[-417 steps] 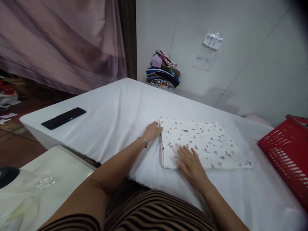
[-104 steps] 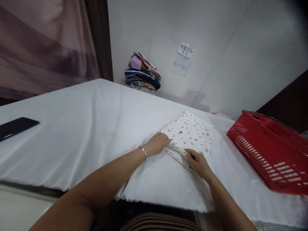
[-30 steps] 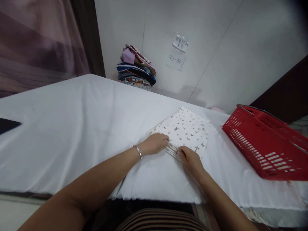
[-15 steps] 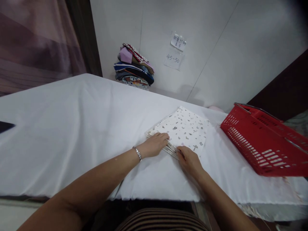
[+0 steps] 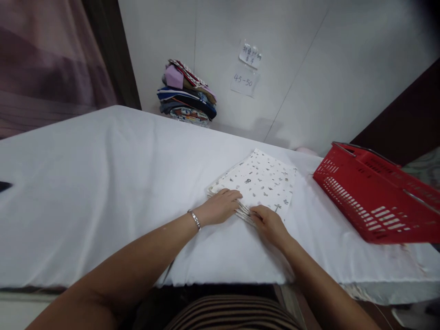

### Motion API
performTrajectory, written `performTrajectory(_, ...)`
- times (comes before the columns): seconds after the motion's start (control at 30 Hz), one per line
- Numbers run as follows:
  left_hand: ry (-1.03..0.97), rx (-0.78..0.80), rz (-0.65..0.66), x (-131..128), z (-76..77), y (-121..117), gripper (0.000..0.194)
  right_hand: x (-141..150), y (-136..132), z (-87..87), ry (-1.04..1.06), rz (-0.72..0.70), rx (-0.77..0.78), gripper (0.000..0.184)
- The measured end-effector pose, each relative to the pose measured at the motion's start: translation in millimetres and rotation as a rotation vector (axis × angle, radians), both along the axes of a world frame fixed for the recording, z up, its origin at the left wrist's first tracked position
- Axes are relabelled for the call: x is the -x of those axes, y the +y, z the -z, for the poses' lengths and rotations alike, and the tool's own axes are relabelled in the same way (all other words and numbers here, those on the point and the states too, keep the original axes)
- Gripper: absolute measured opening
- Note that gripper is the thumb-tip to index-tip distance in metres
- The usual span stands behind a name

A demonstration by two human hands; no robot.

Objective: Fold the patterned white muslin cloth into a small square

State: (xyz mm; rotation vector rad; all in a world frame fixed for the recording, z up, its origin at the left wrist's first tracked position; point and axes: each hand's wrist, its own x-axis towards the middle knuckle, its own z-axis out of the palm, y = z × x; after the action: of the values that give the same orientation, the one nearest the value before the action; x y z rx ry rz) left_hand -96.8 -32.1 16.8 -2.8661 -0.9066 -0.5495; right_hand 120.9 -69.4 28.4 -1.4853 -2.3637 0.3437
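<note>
Steadying cloth (image 5: 264, 179): folded on the table (image 5: 144, 183), touching and just beyond both hands.
Left hand (image 5: 223, 205): palm down on near edge, thumb hidden; best pressing lightly.
Right hand (image 5: 271, 224): pinching layered edge; keep layers level.

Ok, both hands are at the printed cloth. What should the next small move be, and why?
I'd probably keep the left hand steady and have the right hand even up the printed cloth's near edge. Several folded layers show there between the hands and don't look quite flush, and the right hand is already at that edge.
</note>
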Motion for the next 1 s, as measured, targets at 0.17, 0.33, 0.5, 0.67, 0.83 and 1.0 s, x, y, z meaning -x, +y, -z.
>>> performTrajectory(0.17, 0.018, -0.040, 0.022, -17.4, 4.8, -5.2, 0.023, -6.8, 1.4, -10.8, 0.037, -0.045, 0.092, 0.026)
performTrajectory(0.33, -0.002, -0.035, 0.048, -33.6, 9.1, -7.0, 0.024, -11.9, -4.7, -10.7, 0.007, -0.048, 0.058, 0.030)
performTrajectory(0.5, -0.038, -0.027, 0.092, -37.1, 7.1, -8.7, 0.028, -16.1, -12.7, -5.6, -0.058, -0.041, -0.047, 0.036)
performTrajectory(0.67, -0.079, 0.010, 0.116, -32.4, 7.3, -9.6, 0.029, -21.5, -19.1, 6.9, -0.100, -0.038, -0.184, 0.035)
performTrajectory(0.83, -0.104, 0.009, 0.136, -31.1, 9.4, -8.7, 0.026, -22.7, -23.7, 14.7, -0.084, -0.085, -0.250, 0.038)
performTrajectory(1.0, -0.118, -0.044, 0.126, -31.8, 10.1, -8.7, 0.023, -13.7, -25.3, 16.2, -0.153, -0.134, -0.288, 0.038)
